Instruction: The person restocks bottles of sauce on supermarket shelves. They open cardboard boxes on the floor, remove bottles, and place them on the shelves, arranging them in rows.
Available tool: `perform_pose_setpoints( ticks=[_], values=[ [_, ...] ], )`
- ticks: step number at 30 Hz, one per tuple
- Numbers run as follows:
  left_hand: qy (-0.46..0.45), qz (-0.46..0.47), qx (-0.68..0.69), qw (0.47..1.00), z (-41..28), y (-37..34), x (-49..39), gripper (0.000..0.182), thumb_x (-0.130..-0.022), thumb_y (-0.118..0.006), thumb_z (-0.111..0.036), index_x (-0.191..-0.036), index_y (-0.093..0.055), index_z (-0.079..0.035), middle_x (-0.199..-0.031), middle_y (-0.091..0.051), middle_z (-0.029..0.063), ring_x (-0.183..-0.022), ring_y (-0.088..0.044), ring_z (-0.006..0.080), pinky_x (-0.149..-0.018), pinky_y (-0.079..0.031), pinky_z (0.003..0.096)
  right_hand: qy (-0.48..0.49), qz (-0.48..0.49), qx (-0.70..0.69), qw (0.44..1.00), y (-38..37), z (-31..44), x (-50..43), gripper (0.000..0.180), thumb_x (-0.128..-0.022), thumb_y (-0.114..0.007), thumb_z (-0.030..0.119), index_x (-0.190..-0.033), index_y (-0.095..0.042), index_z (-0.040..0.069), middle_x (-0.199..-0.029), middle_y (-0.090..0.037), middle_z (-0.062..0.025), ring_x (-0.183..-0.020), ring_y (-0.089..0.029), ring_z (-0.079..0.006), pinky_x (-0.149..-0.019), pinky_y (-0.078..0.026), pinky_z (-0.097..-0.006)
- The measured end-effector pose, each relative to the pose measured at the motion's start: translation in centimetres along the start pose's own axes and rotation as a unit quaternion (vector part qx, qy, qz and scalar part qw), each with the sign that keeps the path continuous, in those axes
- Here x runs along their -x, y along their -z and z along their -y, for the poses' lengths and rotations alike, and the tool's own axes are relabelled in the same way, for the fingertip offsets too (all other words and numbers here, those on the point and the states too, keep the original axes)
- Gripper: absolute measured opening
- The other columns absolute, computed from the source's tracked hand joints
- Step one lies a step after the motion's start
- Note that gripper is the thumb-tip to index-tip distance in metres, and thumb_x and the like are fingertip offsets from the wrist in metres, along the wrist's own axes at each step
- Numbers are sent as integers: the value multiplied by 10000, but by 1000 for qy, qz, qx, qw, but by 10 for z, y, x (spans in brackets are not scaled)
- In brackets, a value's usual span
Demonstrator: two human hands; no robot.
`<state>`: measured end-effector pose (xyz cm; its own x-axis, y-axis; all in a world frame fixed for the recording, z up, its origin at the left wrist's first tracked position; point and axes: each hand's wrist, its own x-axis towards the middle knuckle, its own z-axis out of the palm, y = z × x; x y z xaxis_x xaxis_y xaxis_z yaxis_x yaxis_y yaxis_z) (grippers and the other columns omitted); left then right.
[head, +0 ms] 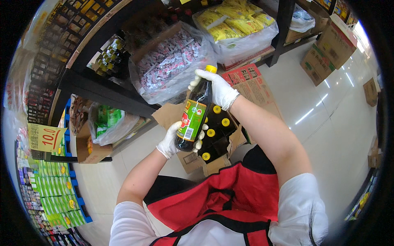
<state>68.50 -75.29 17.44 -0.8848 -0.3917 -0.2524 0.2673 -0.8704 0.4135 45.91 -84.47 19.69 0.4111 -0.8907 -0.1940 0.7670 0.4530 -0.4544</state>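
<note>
A dark bottle (197, 113) with a yellow cap and a green label is held tilted between my two gloved hands. My left hand (172, 141) grips it near the base, its fingers wrapping behind to the far side. Close under the cap, my right hand (218, 87) closes around the neck. Below the bottle, an opened cardboard carton (237, 140) stands on the floor in front of me. Several more dark bottles with yellow caps (225, 122) are upright inside it, partly hidden by my hands and the held bottle.
A black shelf (110, 95) runs along the left. Plastic-lined boxes hold small packets (175, 58) and yellow bags (237, 23). Stacked cartons (331, 50) stand on the tiled floor (326, 113) at right. A yellow price sign (47, 137) hangs at left.
</note>
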Motion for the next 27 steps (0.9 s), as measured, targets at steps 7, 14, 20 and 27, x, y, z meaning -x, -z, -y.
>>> perform_pose_setpoints(
  ticks=[7, 14, 20, 27],
  values=[
    [-62, -78, -62, 993, -15, -3, 13, 872, -913, -559, -601, -1437, -374, 71, -1214, -611, 271, -886, -707, 381, -745, -613, 496, 66, -64, -40, 995, -12, 3, 4, 154, -874, -663, 196, -849, -598, 58, -759, -668, -119, -785, -682, -302, -805, -550, -432],
    [-263, -125, -107, 951, -25, -24, 15, 690, -976, -581, -349, -1506, -302, -4, -1400, -513, 255, -1111, -627, 467, -846, -620, 455, 183, -81, -103, 974, -12, 23, 10, 146, -852, -634, 153, -728, -574, 106, -716, -627, -52, -766, -611, -253, -837, -515, -407],
    [-256, -124, -115, 952, -26, -34, 17, 629, -983, -546, -309, -1496, -327, -17, -1365, -550, 229, -1026, -675, 400, -810, -610, 404, 182, -91, -79, 976, -11, 19, 14, 141, -856, -632, 162, -749, -558, 108, -722, -616, -45, -785, -606, -257, -841, -516, -422],
    [-246, -142, -106, 953, -25, -35, 18, 601, -985, -536, -305, -1490, -342, -42, -1334, -573, 224, -1038, -675, 378, -821, -599, 427, 192, -107, -63, 973, -10, 17, 10, 155, -863, -641, 156, -751, -547, 106, -721, -612, -50, -769, -603, -255, -836, -518, -408]
  ],
)
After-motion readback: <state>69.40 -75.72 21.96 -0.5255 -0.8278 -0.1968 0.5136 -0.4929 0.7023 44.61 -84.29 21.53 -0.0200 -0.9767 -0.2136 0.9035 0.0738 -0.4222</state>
